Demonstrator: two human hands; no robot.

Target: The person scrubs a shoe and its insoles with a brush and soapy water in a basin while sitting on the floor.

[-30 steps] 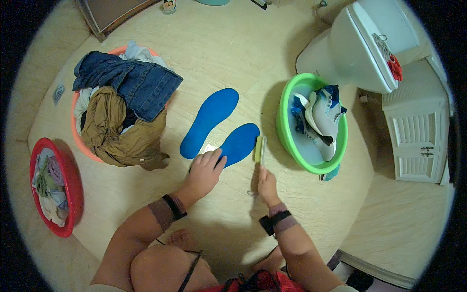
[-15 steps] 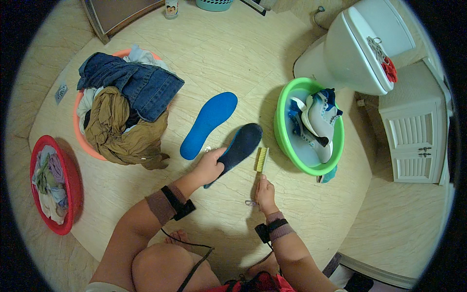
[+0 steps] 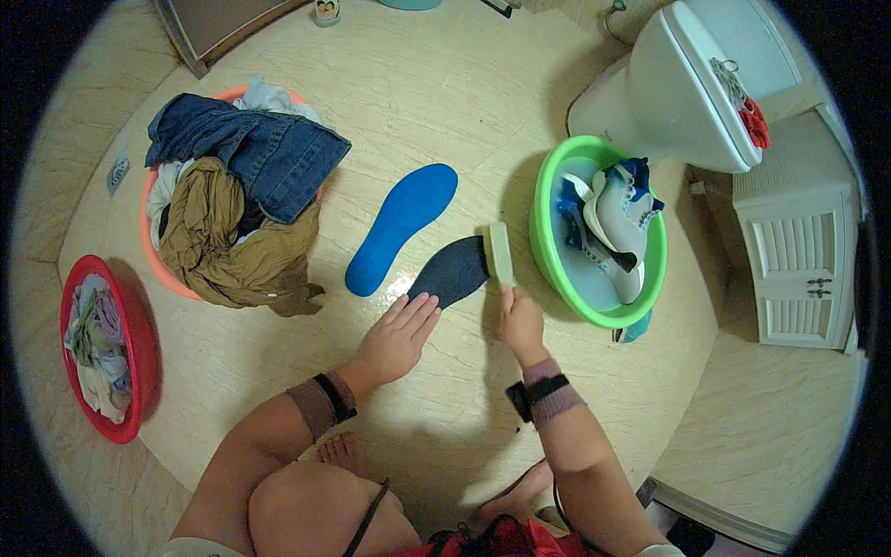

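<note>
A dark insole (image 3: 451,269) lies on the tiled floor in front of me. My left hand (image 3: 399,339) rests flat across its near end, fingers stretched out. In my right hand (image 3: 522,323) is a scrubbing brush (image 3: 500,253), gripped by its handle, with its pale back turned up. The brush head meets the far right tip of the insole; its bristles are hidden underneath. Just beyond, to the left, a bright blue insole (image 3: 401,226) lies apart from my hands.
At right, a green basin (image 3: 544,255) holds shoes (image 3: 617,218) in cloudy water. Orange (image 3: 153,237) and red (image 3: 147,371) basins of clothes stand at left. A toilet (image 3: 682,102) and white cabinet (image 3: 798,251) are far right; a cup (image 3: 326,13) is at the back.
The dark insole went from my left hand's grip to the floor, and that hand flattened onto it. My right hand brought the brush up, turned it bristles down and set it at the insole's tip.
</note>
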